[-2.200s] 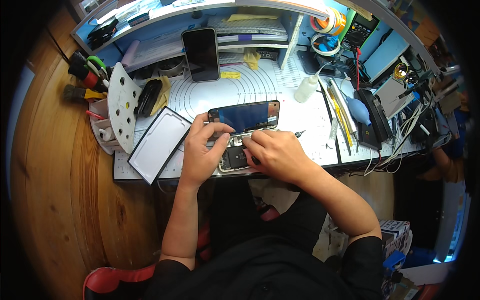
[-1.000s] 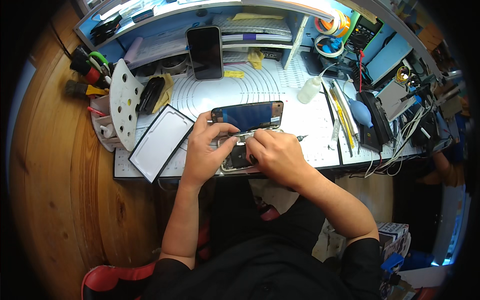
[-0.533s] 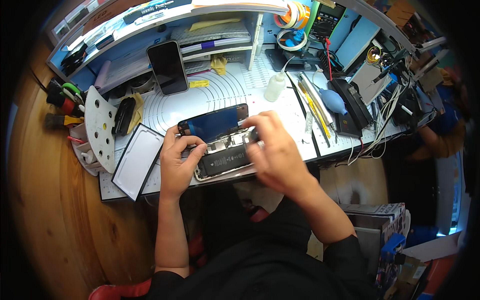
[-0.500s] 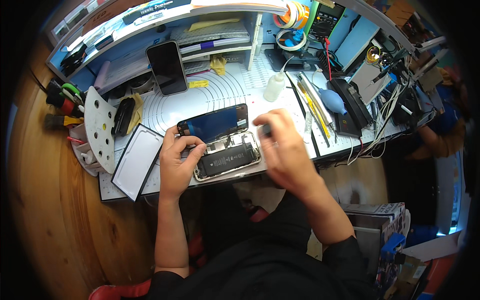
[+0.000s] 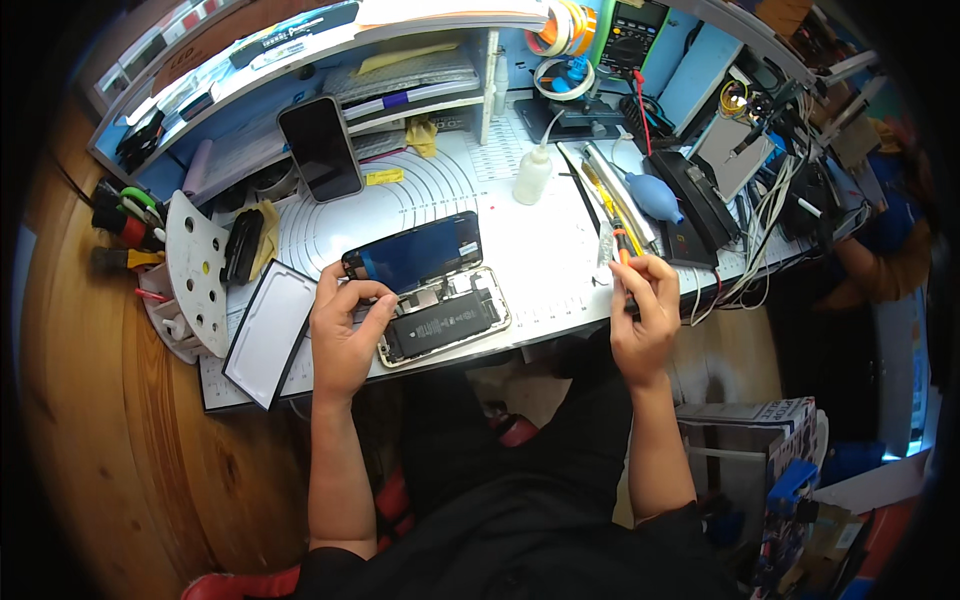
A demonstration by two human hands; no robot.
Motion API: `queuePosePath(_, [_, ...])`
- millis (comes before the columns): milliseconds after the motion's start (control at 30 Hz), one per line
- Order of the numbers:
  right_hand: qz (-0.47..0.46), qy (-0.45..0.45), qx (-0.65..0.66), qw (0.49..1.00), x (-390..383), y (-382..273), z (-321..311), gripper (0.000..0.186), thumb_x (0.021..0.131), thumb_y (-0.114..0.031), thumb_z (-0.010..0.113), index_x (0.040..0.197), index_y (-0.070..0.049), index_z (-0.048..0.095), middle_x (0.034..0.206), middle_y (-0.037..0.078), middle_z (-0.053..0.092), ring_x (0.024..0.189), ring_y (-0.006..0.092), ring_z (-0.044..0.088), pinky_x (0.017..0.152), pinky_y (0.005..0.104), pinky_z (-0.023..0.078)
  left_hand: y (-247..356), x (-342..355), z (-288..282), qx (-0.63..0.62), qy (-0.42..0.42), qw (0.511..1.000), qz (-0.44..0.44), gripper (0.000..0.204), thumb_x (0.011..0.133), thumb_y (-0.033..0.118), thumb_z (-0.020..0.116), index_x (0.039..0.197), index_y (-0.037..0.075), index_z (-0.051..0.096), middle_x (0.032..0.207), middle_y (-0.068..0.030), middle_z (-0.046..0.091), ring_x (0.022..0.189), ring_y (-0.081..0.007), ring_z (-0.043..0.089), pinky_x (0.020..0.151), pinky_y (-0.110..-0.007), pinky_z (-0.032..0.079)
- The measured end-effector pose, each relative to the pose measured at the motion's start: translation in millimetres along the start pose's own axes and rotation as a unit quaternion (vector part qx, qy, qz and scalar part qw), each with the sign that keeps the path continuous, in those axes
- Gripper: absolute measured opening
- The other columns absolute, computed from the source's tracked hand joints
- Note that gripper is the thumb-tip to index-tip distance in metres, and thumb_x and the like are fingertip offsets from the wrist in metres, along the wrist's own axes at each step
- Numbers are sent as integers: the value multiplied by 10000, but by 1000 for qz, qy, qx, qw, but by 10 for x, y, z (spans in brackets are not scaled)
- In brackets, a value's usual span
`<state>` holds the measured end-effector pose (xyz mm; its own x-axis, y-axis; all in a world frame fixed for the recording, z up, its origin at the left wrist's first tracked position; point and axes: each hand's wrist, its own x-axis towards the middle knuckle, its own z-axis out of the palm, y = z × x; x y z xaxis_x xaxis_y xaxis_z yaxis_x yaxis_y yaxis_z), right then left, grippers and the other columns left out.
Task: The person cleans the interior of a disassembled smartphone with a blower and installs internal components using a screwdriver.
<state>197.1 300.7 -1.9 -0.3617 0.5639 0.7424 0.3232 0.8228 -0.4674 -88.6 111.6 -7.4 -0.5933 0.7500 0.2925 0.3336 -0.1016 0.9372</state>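
An opened phone (image 5: 440,322) lies near the desk's front edge, its battery and circuitry showing, with the dark screen (image 5: 425,250) raised along its far side. My left hand (image 5: 345,330) is closed on the screen's left end, thumb and finger over the phone's corner. Off to the right, my right hand (image 5: 645,315) grips an orange-and-black tool (image 5: 621,240), apparently a screwdriver, among the tools lying there. Left of the phone is a white tray (image 5: 268,330) with a dark rim.
A standing phone (image 5: 322,148) is at the back. A squeeze bottle (image 5: 532,175), blue air blower (image 5: 652,197), multimeter (image 5: 630,30) and tangled cables occupy the right side. A perforated holder (image 5: 195,270) with tools stands left. Another person's arm (image 5: 870,270) shows at far right.
My right hand has moved rightward off the phone and now grips the orange-and-black tool, uncovering the battery. My left hand stays on the screen. The view has shifted.
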Motion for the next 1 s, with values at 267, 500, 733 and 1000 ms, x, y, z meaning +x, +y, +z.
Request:
queuePosePath(267, [-35,-81,-115,989,49,149,-12,265,852,-32,748,1115,-13,723,1164,122,618,1065,299,600,925,412,462,-66,-14,-49,-2,-12,1000,1,35,945,-15,690,964,-44,688,1310,-92,476,925,-102,605,834,-256,514])
queuePosePath(500, [42,-38,-198,979,270,508,0,154,868,-132,756,986,-34,763,1000,94,656,972,296,587,863,425,435,-11,-5,-2,-26,-17,1000,3,34,948,-8,690,957,-40,696,1306,-91,477,964,-113,606,836,-258,523])
queuePosePath(733, [85,-76,-231,966,436,549,52,135,858,-146,777,927,-36,739,924,122,646,911,313,627,830,445,470,-25,-7,4,-55,-9,998,-8,47,932,-9,699,946,-53,706,1292,-100,491,999,-127,610,829,-257,530])
queuePosePath(1000, [153,31,-59,986,467,441,-4,141,973,-5,650,1110,30,646,1024,144,698,875,250,673,813,377,542,12,6,6,-64,-7,998,-13,61,906,16,725,930,-41,719,1253,-120,526,923,-132,647,804,-259,544])
